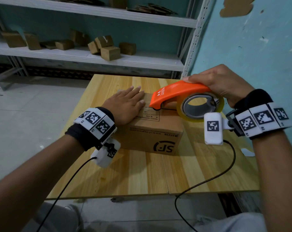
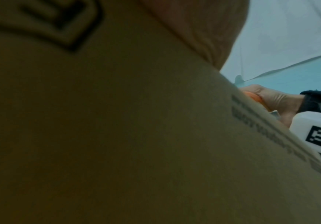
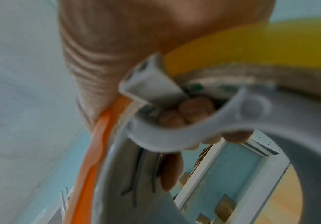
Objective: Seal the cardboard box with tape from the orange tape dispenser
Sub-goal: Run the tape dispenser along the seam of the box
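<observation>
Box: My cardboard box [image 1: 152,131] sits on the wooden table [image 1: 158,173], about in the middle, a bit nearer the far edge than the near one. Its top flaps are down.

Left hand: My left hand [image 1: 125,104] lies flat on top of the box, on its left part. The fingers are straight and pointing to the far edge. It holds nothing; it just presses down.

Right hand: My right hand [image 1: 220,81] is wrapped around the back of the orange tape dispenser [image 1: 175,92]. In the right wrist view my fingertips [image 3: 192,109] are curled under, inside the grey frame.

Dispenser: Its front tip touches the top of the box, right beside my left fingers. The roll of tape [image 1: 200,106] hangs over the right side of the box, tilted up.

Step now: I think I am starting the strip along the middle line of the top.

How to do it well: Keep the left hand pushing down so the box does not slide and the flaps stay shut. Press the tip down hard so the tape sticks first. Then pull the dispenser in one straight line along the gap, slow and even.

Watch out: My left fingers are very close to the tip, so I should keep them off the tape's path. I cannot see the cutting teeth, so I must be careful there.

Cannot tell: I cannot see if any tape is stuck on the box yet.
</observation>
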`<action>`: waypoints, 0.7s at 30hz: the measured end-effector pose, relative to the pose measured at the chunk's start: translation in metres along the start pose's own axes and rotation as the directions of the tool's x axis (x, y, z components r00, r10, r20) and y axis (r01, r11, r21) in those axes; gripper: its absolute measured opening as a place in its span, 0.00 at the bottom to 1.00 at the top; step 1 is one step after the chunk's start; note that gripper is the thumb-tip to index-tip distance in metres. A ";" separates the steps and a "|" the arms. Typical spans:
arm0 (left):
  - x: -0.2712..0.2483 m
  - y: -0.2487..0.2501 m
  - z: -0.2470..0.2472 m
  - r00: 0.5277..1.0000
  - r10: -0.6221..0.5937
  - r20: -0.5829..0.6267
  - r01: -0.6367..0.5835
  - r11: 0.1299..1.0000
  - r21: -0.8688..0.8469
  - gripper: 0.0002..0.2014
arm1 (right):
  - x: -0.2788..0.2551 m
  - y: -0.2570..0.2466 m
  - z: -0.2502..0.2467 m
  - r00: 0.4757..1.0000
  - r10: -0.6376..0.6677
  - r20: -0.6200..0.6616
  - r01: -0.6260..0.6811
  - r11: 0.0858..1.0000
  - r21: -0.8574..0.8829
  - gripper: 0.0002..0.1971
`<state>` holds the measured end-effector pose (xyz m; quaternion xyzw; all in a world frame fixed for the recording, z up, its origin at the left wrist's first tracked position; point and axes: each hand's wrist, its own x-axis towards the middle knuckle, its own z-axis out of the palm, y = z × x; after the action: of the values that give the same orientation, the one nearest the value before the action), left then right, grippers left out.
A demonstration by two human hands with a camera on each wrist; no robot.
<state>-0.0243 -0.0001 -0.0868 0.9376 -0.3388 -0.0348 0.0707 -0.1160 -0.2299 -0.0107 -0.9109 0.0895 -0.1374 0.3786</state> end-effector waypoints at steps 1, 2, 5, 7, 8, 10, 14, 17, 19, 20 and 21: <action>0.000 0.000 0.000 1.000 0.002 0.001 -0.002 1.000 -0.003 0.26 | 0.000 0.002 -0.001 1.000 0.008 -0.001 -0.008 1.000 0.010 0.30; 0.000 0.001 0.000 1.000 0.003 0.001 -0.003 1.000 -0.004 0.26 | -0.001 0.004 -0.002 1.000 0.016 -0.002 -0.016 1.000 0.022 0.31; 0.000 0.000 -0.001 1.000 0.002 0.002 -0.002 1.000 -0.009 0.26 | -0.004 0.008 -0.006 0.999 0.033 -0.010 -0.033 0.998 0.054 0.29; 0.000 -0.001 -0.001 1.000 0.006 0.005 -0.006 1.000 -0.009 0.26 | -0.006 0.010 -0.009 0.999 0.039 -0.012 -0.038 0.997 0.070 0.27; 0.000 -0.001 0.000 1.000 0.008 0.006 -0.008 1.000 -0.007 0.26 | -0.007 0.012 -0.009 0.999 0.042 -0.012 -0.041 0.996 0.077 0.26; 0.000 -0.001 0.000 1.000 0.011 0.005 -0.011 1.000 -0.004 0.26 | -0.010 0.014 -0.011 0.999 0.047 -0.015 -0.046 0.995 0.088 0.26; 0.000 -0.001 0.001 1.000 0.016 -0.006 -0.016 1.000 -0.011 0.26 | -0.015 0.016 -0.016 0.999 0.035 -0.037 -0.032 0.995 0.092 0.26; 0.000 -0.001 0.001 1.000 0.021 -0.016 -0.021 1.000 -0.020 0.26 | -0.019 0.017 -0.018 0.998 0.037 -0.049 -0.032 0.995 0.098 0.27; 0.001 -0.002 0.002 0.999 0.024 -0.026 -0.024 0.999 -0.026 0.26 | -0.020 0.017 -0.017 0.998 0.036 -0.048 -0.031 0.994 0.105 0.25; 0.001 -0.002 0.003 0.999 0.026 -0.033 -0.027 0.999 -0.031 0.26 | -0.020 0.018 -0.017 0.998 0.036 -0.050 -0.030 0.993 0.112 0.24; 0.001 -0.002 0.002 0.999 0.030 -0.042 -0.032 0.999 -0.037 0.26 | -0.020 0.018 -0.017 0.998 0.036 -0.055 -0.029 0.992 0.120 0.23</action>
<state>-0.0227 0.0006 -0.0894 0.9312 -0.3511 -0.0204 0.0957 -0.1416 -0.2484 -0.0164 -0.8808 0.1066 -0.1623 0.4318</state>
